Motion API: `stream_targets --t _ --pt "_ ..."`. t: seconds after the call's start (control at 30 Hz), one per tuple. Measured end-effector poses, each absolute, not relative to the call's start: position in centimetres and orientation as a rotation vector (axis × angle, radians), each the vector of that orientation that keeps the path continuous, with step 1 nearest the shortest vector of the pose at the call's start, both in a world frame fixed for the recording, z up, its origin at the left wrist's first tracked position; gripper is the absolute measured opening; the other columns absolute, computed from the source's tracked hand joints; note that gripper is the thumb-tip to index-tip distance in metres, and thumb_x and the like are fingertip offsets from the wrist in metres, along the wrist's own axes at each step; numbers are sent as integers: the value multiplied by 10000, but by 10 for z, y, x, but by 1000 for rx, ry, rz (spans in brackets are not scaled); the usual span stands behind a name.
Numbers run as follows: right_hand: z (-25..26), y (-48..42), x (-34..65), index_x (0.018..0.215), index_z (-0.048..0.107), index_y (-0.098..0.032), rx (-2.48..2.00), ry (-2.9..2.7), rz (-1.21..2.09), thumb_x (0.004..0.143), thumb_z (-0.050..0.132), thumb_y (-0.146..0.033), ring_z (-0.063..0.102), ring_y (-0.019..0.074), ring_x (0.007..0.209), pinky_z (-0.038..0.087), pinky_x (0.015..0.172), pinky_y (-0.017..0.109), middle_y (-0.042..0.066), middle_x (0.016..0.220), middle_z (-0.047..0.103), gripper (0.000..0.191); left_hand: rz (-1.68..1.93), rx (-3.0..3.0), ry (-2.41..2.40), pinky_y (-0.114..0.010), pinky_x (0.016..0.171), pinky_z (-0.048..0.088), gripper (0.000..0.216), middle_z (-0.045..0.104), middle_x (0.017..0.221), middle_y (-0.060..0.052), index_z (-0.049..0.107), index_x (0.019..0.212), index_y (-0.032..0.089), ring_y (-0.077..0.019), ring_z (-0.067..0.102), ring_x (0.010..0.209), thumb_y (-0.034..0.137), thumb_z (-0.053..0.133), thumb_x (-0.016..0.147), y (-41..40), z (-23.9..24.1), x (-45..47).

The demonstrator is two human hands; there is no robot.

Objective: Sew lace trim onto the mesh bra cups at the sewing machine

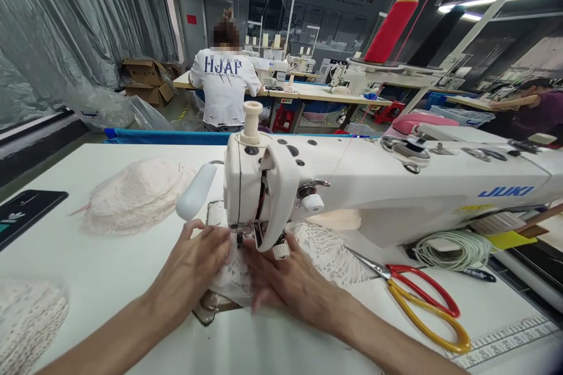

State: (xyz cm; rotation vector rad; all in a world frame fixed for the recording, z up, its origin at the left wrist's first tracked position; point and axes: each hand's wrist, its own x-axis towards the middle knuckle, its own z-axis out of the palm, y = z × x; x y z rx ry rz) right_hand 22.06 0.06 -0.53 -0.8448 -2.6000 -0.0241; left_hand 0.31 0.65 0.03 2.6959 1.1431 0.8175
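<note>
A white sewing machine [396,184] stands across the white table [88,269]. A piece of white lace fabric [329,255] lies under its needle area. My left hand [193,269] rests flat on the lace just left of the needle, fingers stretched forward. My right hand [285,281] presses the lace from the right, fingers laid flat below the presser foot. Neither hand grips anything; both push down on the fabric.
A stack of pale lace pieces [136,196] lies at the left, more lace [26,319] at the near left corner. Red and yellow scissors [422,299] lie right of my hands, beside coiled cord [453,249]. A dark phone [21,214] sits far left. A person in a white shirt [224,85] sits ahead.
</note>
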Motion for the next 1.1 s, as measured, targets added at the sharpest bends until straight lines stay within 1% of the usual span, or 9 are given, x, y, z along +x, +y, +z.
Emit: stream_targets --t 0.07,0.13,0.23,0.33,0.47,0.67,0.77,0.93,1.1 --pt "-3 -10 222 1127 538 -116 -778 -2596 33 815 464 -648 528 242 1036 304 955 439 129 1110 617 621 861 2696 1029 -366 910 286 176 637 939 7 571 908 219 -145 566 861 199 400 947 -6 -2 3" --pt "-1 -19 221 1053 557 -101 -747 -2576 41 850 443 -617 542 231 993 337 900 404 130 1083 620 567 862 2675 975 -369 885 302 148 638 910 6 578 907 214 -159 569 852 331 488 919 -18 -5 4" --pt "-1 -24 214 915 565 -105 -765 -2543 -3 965 367 -241 566 192 902 365 793 338 97 973 645 245 856 2693 1003 -369 811 328 192 608 811 0 582 858 194 -158 551 764 307 448 937 -26 -10 6" --pt "-3 -22 207 865 550 -112 -817 -2460 -8 934 331 -82 568 158 733 358 686 311 59 803 644 231 884 2667 991 -343 746 338 293 557 735 6 540 786 180 -138 512 703 106 314 957 -24 -10 6" --pt "-7 -17 203 786 515 -128 -868 -2356 -25 957 337 -140 513 128 567 335 613 294 21 649 600 248 889 2564 983 -343 772 349 250 567 767 12 468 787 182 -131 510 710 138 302 969 -18 -8 5" --pt "-7 -17 201 827 533 -131 -809 -2392 -44 944 402 -443 528 149 610 341 648 305 24 658 595 358 953 2589 1060 -308 660 362 276 546 658 29 479 771 187 -139 475 612 278 326 982 -17 -10 7" --pt "-5 -18 202 809 546 -140 -781 -2457 -108 980 332 -257 510 147 621 334 672 311 28 676 599 298 845 2652 1052 -330 698 372 261 578 730 13 536 869 183 -168 516 700 440 502 894 -21 -8 9" --pt "-5 -16 202 721 514 -148 -836 -2398 -127 980 317 -206 478 128 559 341 701 308 6 591 563 330 877 2756 1028 -312 648 355 309 534 683 1 527 750 170 -143 473 623 131 306 963 -21 -6 6" --pt "-7 -15 200 735 493 -161 -840 -2366 -131 959 376 -395 488 134 537 347 703 316 2 580 558 345 903 2596 989 -346 763 361 282 575 819 -10 492 773 178 -143 534 748 146 293 970 -19 -8 3"
